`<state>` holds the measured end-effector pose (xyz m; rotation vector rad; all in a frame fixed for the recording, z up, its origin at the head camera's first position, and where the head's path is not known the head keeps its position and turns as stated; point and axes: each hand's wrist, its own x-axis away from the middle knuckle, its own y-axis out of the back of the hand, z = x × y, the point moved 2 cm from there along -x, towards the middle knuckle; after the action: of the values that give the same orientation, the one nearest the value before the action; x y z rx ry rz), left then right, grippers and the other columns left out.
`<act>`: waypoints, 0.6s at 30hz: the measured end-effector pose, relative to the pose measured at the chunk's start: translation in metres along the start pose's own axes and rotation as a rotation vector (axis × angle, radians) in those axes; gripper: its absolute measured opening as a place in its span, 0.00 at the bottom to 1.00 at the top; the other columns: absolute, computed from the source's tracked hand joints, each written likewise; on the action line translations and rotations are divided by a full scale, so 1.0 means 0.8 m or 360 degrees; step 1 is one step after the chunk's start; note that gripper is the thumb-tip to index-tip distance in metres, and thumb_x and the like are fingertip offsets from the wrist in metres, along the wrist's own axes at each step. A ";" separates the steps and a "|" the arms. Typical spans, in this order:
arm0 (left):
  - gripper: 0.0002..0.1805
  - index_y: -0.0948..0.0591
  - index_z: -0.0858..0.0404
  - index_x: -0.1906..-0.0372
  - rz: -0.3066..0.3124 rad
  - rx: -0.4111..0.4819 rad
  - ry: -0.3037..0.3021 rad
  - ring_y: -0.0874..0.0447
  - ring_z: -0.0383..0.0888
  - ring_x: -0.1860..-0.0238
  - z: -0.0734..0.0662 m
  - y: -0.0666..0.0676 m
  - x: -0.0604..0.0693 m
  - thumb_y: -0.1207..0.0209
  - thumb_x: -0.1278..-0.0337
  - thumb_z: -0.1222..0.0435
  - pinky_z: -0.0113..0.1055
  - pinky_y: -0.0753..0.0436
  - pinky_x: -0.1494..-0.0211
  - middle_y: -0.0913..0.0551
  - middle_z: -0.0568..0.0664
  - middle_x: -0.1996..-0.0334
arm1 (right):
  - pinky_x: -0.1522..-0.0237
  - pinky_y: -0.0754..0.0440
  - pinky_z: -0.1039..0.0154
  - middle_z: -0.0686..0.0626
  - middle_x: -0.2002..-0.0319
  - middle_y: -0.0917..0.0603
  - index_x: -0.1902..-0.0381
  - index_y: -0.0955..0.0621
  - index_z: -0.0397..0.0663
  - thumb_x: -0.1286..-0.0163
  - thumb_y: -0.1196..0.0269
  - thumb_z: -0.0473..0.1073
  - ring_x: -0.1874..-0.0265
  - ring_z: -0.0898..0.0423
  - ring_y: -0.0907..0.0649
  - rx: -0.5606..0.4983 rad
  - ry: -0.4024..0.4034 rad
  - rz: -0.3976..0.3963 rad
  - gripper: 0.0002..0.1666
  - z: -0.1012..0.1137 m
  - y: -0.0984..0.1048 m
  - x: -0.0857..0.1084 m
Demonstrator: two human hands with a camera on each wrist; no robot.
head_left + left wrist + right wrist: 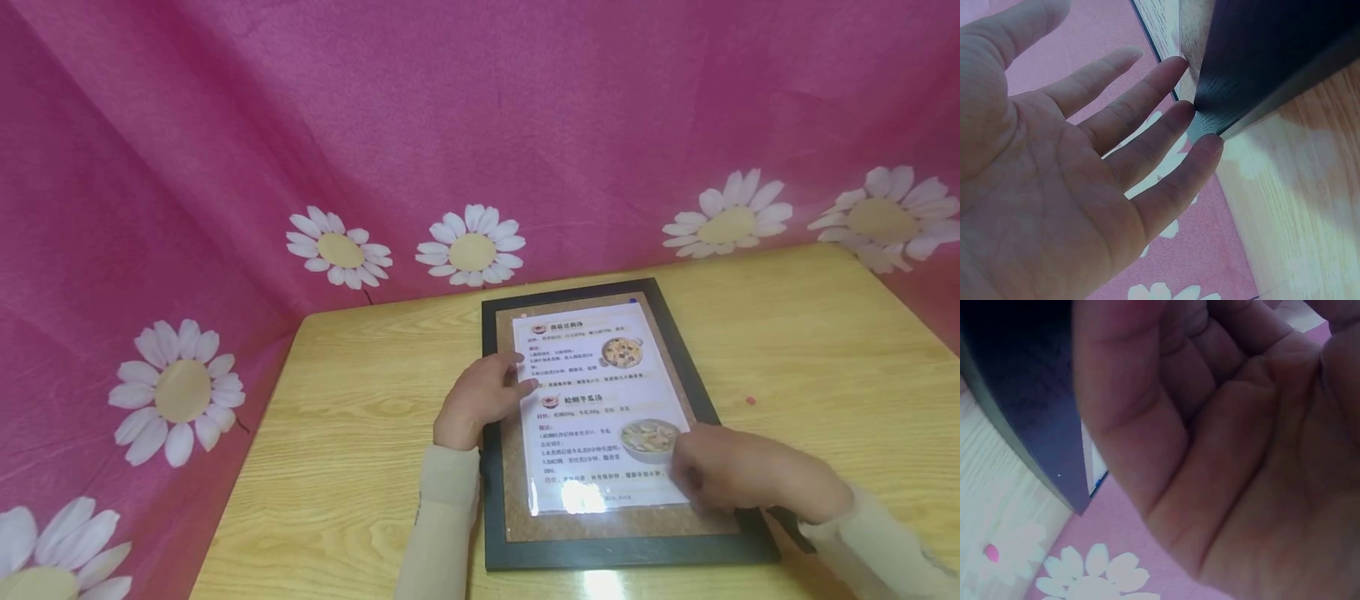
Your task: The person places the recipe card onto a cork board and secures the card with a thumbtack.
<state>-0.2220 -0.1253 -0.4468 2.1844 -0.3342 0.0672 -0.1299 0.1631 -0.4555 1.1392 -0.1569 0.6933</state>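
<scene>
A cork board point(551, 527) in a black frame point(630, 550) lies on the table. On its cork lies a glossy printed recipe sheet point(600, 400) with Chinese text and soup pictures. My left hand point(483, 396) reaches over the frame's left side, fingertips at the sheet's left edge; the left wrist view shows its fingers spread and extended. At the sheet's lower right edge is my right hand point(731, 471), fingers curled. Whatever may be between its fingertips is hidden. A blue push pin point(633, 301) sits at the sheet's top right corner, a small pinkish pin point(523, 317) near the top left.
A small pink object point(751, 401) lies on the wooden table point(360, 433), right of the frame. Behind and to the left hangs a magenta cloth point(480, 125) printed with white daisies.
</scene>
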 end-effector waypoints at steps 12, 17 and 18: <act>0.30 0.22 0.58 0.30 -0.0005 -0.0012 -0.0016 0.18 0.50 0.45 -0.001 0.001 0.000 0.33 0.34 0.52 0.46 0.16 0.43 0.16 0.54 0.37 | 0.70 0.28 0.62 0.53 0.74 0.26 0.76 0.24 0.54 0.49 0.26 0.34 0.74 0.56 0.28 0.0245 0.0080 -0.0225 0.16 0.009 -0.008 0.010; 0.31 0.22 0.58 0.30 -0.0005 -0.0022 -0.0012 0.18 0.50 0.45 -0.001 0.001 0.001 0.33 0.34 0.52 0.46 0.17 0.43 0.16 0.54 0.37 | 0.70 0.26 0.60 0.52 0.73 0.26 0.76 0.25 0.54 0.53 0.26 0.34 0.73 0.55 0.27 0.0236 0.0063 -0.0197 0.16 0.010 -0.010 0.009; 0.31 0.22 0.58 0.30 -0.0004 -0.0021 -0.0015 0.18 0.50 0.45 -0.001 0.001 0.001 0.33 0.34 0.52 0.46 0.17 0.43 0.16 0.54 0.37 | 0.69 0.26 0.60 0.52 0.73 0.26 0.76 0.24 0.54 0.52 0.26 0.34 0.73 0.55 0.27 0.0224 0.0057 -0.0179 0.16 0.009 -0.009 0.008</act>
<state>-0.2218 -0.1257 -0.4455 2.1726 -0.3360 0.0531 -0.1186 0.1577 -0.4551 1.2592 -0.0133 0.6318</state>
